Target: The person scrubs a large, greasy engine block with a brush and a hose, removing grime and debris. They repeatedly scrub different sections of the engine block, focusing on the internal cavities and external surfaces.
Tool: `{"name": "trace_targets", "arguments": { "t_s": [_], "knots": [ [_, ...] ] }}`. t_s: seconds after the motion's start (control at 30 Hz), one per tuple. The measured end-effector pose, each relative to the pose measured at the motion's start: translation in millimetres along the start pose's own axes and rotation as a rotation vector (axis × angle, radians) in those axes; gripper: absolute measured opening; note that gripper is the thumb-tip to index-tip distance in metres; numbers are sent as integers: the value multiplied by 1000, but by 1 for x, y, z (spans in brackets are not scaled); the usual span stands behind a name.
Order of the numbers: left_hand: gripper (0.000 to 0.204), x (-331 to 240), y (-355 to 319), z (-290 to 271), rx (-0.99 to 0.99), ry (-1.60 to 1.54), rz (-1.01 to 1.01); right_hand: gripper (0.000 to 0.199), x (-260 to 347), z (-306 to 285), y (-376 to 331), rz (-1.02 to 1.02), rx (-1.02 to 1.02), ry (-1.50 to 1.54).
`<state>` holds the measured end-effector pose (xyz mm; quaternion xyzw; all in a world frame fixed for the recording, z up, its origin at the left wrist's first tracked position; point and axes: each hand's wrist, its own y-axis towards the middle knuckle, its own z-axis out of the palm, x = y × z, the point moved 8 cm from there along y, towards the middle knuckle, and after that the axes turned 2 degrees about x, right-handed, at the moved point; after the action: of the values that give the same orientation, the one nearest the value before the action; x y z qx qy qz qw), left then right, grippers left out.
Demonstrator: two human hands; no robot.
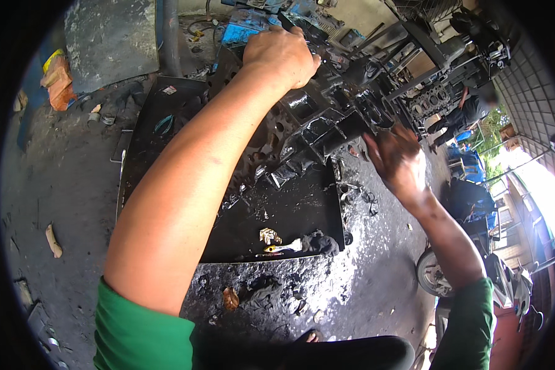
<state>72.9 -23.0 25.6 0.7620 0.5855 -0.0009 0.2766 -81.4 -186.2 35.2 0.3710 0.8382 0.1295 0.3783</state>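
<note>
Nearest me, both forearms come up from green sleeves (139,336). Below them a black, oil-soaked metal tray (277,216) lies on the wet, grimy floor (61,179). At its near edge I see a dark rag (319,243), a small yellowish scrap (269,235) and a pale, slim tool-like piece (285,248); I cannot make out what that piece is.

On the tray's far part stands a greasy black engine block (314,123), tilted, with square openings facing me. My right hand (396,159) is smeared with oil and sits at the block's right end, fingers curled loosely against the metal; I cannot tell whether it grips anything. My left hand (282,54) is farther out, at the block's upper left, closed into a tight fist over something on top. What it clutches is hidden by the knuckles.

To the far left, an orange and yellow crumpled wrapper (57,83) lies beside a grey slab (111,40) leaning at the wall. Behind the block, blue machine parts (246,28) show at the top, and a dark metal stand (425,55) holds more engine pieces at upper right. Beyond it a person in dark clothes (465,114) bends over. At lower right, a motorcycle wheel (431,274) stands near my right sleeve.
</note>
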Motion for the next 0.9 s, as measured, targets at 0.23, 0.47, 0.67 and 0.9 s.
{"name": "trace_targets", "arguments": {
  "t_s": [0.23,0.47,0.67,0.9],
  "knots": [
    [64,-1,4,6,38,-18,43,18,1,-19,-51,527,356,319],
    [67,-1,6,9,58,-6,19,14,20,-10,-64,574,169,396],
    [68,-1,8,7,95,9,4,15,3,26,-70,632,122,330],
    [66,1,12,9,67,48,-11,17,-1,-5,-72,668,198,250]
  ]
}}
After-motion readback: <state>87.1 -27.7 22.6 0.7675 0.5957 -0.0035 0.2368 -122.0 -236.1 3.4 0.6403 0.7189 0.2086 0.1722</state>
